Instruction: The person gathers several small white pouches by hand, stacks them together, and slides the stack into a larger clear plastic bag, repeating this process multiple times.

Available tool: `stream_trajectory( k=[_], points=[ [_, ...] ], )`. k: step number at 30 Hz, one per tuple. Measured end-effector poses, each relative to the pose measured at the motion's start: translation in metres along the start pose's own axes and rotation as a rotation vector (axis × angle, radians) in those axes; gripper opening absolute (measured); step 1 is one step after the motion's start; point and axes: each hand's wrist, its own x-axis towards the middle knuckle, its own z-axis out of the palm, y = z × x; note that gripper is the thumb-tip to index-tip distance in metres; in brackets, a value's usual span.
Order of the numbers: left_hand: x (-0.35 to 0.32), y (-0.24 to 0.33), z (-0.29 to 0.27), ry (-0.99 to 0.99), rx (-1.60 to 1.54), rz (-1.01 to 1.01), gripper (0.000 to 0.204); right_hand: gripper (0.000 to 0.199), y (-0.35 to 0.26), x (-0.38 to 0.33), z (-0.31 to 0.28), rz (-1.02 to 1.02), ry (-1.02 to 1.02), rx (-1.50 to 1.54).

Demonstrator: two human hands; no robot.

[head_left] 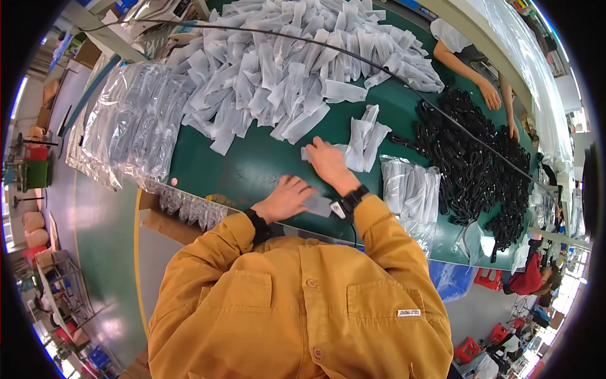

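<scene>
My right hand (329,165) is over the green table, its fingers curled and closed on a frosted plastic bag (305,153) that shows beside the fingertips. Lower and to the left is my left hand (285,199), fingers partly spread, near another flat frosted bag (319,205); whether they touch is hard to tell. A dark band circles each wrist. By the right wrist there is a small white-and-black piece (339,209) with a thin dark cord. Just right of my right hand lie several filled frosted bags (364,140).
A large heap of frosted bags (278,69) covers the table's far side. Clear packs stand left (129,120) and right (410,189). Black cables (480,158) pile up at right, where a co-worker's hands (490,95) reach in. A dark cord (334,47) hangs across the view.
</scene>
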Motion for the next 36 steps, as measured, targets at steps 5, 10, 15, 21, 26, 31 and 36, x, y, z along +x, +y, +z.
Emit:
stream_trajectory(
  k=[5,10,15,21,26,31,36],
  points=[
    [-0.029,-0.014,-0.008,0.073,0.151,-0.139,0.039,0.019,-0.012,0.003,-0.025,-0.056,0.383,0.323],
    [-0.041,-0.025,0.006,0.0,-0.13,-0.208,0.037,0.008,-0.015,-0.03,-0.013,0.513,0.372,1.413],
    [-0.048,-0.023,0.006,0.232,-0.219,-0.02,0.033,0.01,-0.029,-0.063,0.03,0.774,0.335,1.8],
    [-0.03,-0.02,-0.012,0.456,-0.019,-0.053,0.032,0.011,-0.041,-0.081,0.033,0.847,0.288,1.874],
    [-0.033,-0.04,0.017,0.325,-0.185,-0.078,0.035,0.015,-0.031,-0.097,0.039,0.769,0.249,1.608],
    [-0.033,-0.042,0.023,0.266,-0.175,-0.06,0.041,0.023,-0.054,-0.09,-0.01,0.273,0.375,0.533],
    [-0.027,-0.028,0.013,0.281,-0.147,-0.09,0.051,0.034,-0.045,-0.1,-0.004,0.039,0.206,0.344]
  ],
)
